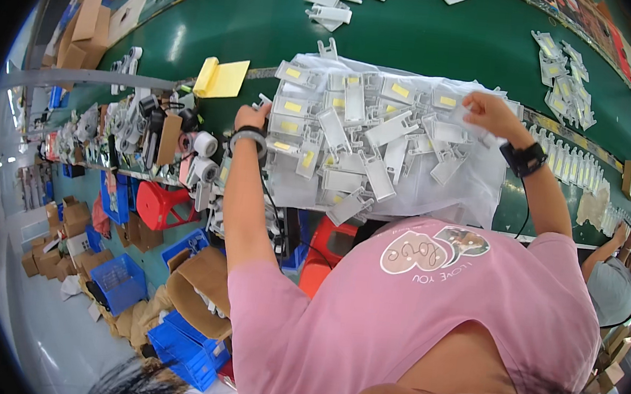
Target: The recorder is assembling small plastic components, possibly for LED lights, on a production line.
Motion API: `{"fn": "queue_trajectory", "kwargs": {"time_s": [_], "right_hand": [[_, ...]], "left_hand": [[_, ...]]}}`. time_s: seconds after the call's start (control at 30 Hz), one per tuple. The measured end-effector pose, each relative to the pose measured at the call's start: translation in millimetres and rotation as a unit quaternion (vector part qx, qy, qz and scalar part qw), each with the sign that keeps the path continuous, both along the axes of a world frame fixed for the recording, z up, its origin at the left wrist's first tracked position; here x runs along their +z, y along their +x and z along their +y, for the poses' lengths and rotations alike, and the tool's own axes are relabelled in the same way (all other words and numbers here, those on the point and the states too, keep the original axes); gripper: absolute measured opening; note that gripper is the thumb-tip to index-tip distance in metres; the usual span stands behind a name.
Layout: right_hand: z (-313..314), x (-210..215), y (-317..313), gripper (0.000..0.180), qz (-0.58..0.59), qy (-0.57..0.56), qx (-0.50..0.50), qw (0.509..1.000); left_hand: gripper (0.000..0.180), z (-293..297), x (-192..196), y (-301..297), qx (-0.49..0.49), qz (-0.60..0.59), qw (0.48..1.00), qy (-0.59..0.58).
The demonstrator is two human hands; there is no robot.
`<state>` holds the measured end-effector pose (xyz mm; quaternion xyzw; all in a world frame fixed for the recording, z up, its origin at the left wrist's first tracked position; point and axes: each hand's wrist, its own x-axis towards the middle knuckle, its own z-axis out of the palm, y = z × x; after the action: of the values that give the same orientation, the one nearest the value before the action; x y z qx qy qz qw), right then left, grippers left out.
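My left hand [251, 118] is at the left edge of a pile of white plastic parts [389, 132]. Its fingers are closed on a white plastic part [264, 102], of which only an end shows. At the pile's far right corner is my right hand [493, 116], its fingers bent together in a pinch. What it holds, if anything, is too small to make out. The parts are flat, tray-like pieces with forked ends, heaped several deep, and many bear a yellow sticker [292, 107]. Under them lies a translucent white plastic sheet [473, 199].
More white parts lie on the green table [226, 20] at the far side [330, 17] and far right [566, 80]. A yellow sheet [224, 78] is left of the pile. Handheld fans [204, 144] crowd the left. Blue crates [119, 283] stand on the floor; a co-worker [614, 279] sits right.
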<state>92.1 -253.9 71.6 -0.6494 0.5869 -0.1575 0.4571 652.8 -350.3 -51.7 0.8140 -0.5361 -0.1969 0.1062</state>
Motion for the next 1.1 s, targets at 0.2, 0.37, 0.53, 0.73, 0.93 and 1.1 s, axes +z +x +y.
{"fn": "queue_trajectory", "kwargs": {"time_s": [0.2, 0.37, 0.53, 0.73, 0.93, 1.1], "right_hand": [[50.2, -12.3, -20.5, 0.029, 0.148, -0.198, -0.007, 0.969], [65.2, -11.9, -27.5, 0.027, 0.124, -0.155, -0.007, 0.98], [75.9, -4.1, -28.6, 0.027, 0.114, -0.112, 0.013, 0.987], [112.6, 20.5, -49.3, 0.029, 0.14, -0.07, -0.044, 0.987], [123.4, 62.0, -62.0, 0.028, 0.166, -0.078, 0.001, 0.983], [121.9, 159.7, -73.2, 0.031, 0.203, -0.096, 0.088, 0.97]], "left_hand": [[0.023, -9.2, 31.4, -46.5, 0.102, 0.362, 0.924, 0.07], [0.018, -4.0, 20.8, -8.4, 0.006, 0.384, 0.923, 0.026], [0.02, 2.0, 36.8, 45.6, 0.052, 0.378, 0.911, -0.158], [0.015, 34.1, 132.8, -48.4, -0.192, 0.222, 0.936, -0.196], [0.017, 105.2, 160.0, -160.9, -0.416, 0.061, 0.904, -0.072], [0.021, 89.4, 218.1, -168.6, -0.417, 0.146, 0.897, 0.0]]}}
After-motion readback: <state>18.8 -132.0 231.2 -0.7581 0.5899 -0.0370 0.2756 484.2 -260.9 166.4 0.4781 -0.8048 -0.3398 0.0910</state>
